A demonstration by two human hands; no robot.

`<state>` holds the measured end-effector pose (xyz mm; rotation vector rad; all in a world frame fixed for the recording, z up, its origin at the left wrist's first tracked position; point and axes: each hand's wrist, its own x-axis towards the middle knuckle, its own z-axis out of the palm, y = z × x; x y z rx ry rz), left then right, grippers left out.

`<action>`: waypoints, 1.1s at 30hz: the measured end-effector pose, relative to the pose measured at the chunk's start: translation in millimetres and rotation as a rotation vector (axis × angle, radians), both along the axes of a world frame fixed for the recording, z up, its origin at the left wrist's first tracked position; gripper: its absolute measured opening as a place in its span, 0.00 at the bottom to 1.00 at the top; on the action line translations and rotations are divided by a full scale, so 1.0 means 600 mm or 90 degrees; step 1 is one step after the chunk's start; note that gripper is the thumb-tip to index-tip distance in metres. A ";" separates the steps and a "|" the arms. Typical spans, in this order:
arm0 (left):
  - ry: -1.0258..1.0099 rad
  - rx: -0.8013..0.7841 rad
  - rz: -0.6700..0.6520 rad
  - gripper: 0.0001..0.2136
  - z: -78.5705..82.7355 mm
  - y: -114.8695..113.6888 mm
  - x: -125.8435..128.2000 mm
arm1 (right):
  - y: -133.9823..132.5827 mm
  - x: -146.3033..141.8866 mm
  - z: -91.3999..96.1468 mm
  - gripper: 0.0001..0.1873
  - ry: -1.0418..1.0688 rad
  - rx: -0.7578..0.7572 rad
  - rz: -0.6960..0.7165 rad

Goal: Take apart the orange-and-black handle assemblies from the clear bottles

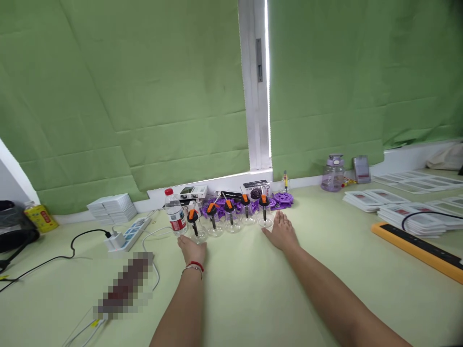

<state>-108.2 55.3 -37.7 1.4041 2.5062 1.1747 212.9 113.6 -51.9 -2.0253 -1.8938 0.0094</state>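
Several small clear glass dispensers with black handles and orange-and-black tops stand upright in a row, the middle one (232,223) between my two hands. My left hand (193,251) rests on the table at the near side of the leftmost dispenser (197,231); its fingers show only partly, apart from the thumb, and hold nothing I can see. My right hand (284,233) lies flat, fingers stretched forward and thumb out, beside the rightmost dispenser (265,217). A ring is on one of its fingers. Purple openwork plastic pieces (282,200) lie behind the row.
A red-capped plastic bottle (176,214) stands left of the row. Small boxes (193,193) sit behind. Leftward are a power strip (135,232), cables and a white stack (113,208). Rightward are a lilac jug (333,174), card stacks (408,219) and an orange-black bar (415,248).
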 end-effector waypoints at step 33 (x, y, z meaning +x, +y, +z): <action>0.148 -0.206 -0.098 0.37 0.008 -0.121 0.009 | -0.136 0.067 0.010 0.45 -0.035 -0.127 0.012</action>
